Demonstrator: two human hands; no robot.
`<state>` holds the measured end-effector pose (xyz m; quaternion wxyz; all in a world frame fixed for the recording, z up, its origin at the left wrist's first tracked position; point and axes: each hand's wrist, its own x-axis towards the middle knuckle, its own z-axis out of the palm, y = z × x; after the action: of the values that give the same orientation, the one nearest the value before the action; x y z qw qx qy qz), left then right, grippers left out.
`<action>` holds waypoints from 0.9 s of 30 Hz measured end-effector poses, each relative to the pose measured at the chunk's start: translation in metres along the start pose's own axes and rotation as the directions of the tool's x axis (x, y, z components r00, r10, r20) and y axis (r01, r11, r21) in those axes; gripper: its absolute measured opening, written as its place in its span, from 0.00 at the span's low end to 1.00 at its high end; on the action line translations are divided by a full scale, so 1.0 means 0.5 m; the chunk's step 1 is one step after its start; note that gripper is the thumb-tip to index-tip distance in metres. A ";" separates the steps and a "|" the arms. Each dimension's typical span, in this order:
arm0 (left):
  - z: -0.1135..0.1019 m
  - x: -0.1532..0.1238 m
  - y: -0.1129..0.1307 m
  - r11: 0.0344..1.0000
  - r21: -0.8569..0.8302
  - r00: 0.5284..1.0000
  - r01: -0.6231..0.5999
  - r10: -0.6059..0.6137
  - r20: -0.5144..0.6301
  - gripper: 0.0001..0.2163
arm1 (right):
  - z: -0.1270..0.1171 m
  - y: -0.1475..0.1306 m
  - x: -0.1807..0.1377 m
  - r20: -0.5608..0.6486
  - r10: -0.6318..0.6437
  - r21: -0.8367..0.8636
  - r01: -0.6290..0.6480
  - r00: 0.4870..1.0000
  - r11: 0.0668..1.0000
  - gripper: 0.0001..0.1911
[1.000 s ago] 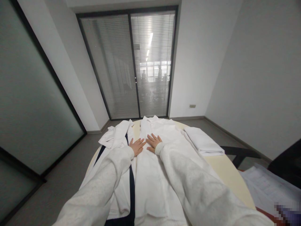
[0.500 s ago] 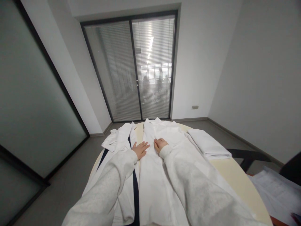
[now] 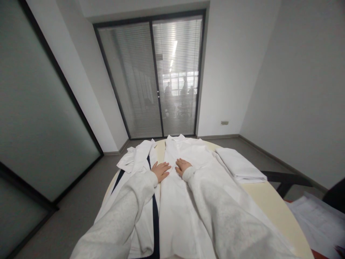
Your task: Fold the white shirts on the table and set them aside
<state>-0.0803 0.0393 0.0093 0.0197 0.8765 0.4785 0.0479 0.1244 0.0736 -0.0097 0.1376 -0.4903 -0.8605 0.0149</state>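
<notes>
A white collared garment (image 3: 176, 212), like a long shirt or coat, lies spread lengthwise over the table with its collar at the far edge. My left hand (image 3: 161, 171) rests flat on its left side, fingers spread and pointing right. Opposite it, my right hand (image 3: 183, 167) lies on the garment's front with the fingers stretched out. Neither hand holds anything. To the left, partly under my left forearm, lies another white garment with dark navy stripes (image 3: 155, 223).
A folded white cloth (image 3: 239, 164) lies on the right of the round, pale yellow table (image 3: 280, 212). Beyond the table's right edge are a black chair part (image 3: 285, 178) and some papers in plastic (image 3: 315, 216). Glass doors with blinds (image 3: 178, 108) stand behind.
My right hand's fingers have gone from bent together on the garment to stretched out flat. My left hand stays in about the same place.
</notes>
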 end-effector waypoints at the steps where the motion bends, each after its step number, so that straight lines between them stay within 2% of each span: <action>1: -0.002 -0.001 0.001 1.000 0.000 1.000 0.007 -0.007 -0.003 0.19 | -0.004 -0.001 0.000 0.002 0.009 0.001 -0.009 1.000 1.000 0.22; 7: -0.018 -0.002 0.008 0.998 0.010 0.989 -0.059 0.060 -0.138 0.20 | -0.029 -0.006 -0.014 -0.108 0.038 -0.021 -0.040 0.993 0.999 0.24; 9: -0.016 -0.001 0.008 0.996 -0.002 0.991 -0.090 0.089 -0.104 0.21 | -0.026 -0.010 -0.019 -0.019 0.038 -0.013 -0.038 0.999 0.999 0.28; 11: -0.010 0.001 0.006 0.995 -0.028 0.995 -0.095 0.095 -0.007 0.22 | -0.018 -0.014 -0.019 0.119 0.066 0.007 -0.067 0.991 0.998 0.31; 13: -0.003 0.002 0.001 0.995 -0.056 0.993 -0.078 0.083 0.080 0.23 | -0.013 -0.013 -0.013 0.189 0.080 0.030 -0.088 0.979 0.996 0.31; 15: 0.003 0.003 -0.004 0.995 -0.076 0.991 -0.066 0.074 0.108 0.23 | -0.017 0.001 -0.005 0.171 0.117 0.041 -0.125 0.978 0.991 0.33; 17: 0.005 0.004 -0.008 0.994 -0.086 0.993 -0.064 0.072 0.098 0.23 | -0.031 0.033 0.000 0.095 0.237 0.015 -0.239 0.967 0.971 0.33; 19: 0.006 0.005 -0.009 0.994 -0.091 0.993 -0.061 0.070 0.095 0.23 | -0.053 0.085 -0.003 -0.012 0.419 -0.040 -0.419 0.908 0.907 0.32; 21: 0.007 0.007 -0.009 0.994 -0.090 0.993 -0.055 0.064 0.096 0.23 | -0.074 0.147 -0.017 -0.077 0.575 -0.079 -0.580 0.815 0.811 0.31; 24: 0.010 0.005 -0.007 0.995 -0.082 0.994 -0.051 0.059 0.091 0.22 | -0.090 0.232 -0.051 -0.106 0.677 -0.112 -0.686 0.728 0.719 0.30; 27: 0.008 0.002 -0.003 0.996 -0.075 0.996 -0.057 0.062 0.061 0.21 | -0.085 0.276 -0.076 -0.108 0.702 -0.169 -0.709 0.704 0.685 0.26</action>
<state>-0.0808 0.0411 0.0050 0.0654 0.8902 0.4493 0.0382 0.2691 0.1084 0.0008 0.0868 -0.7946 -0.6003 -0.0273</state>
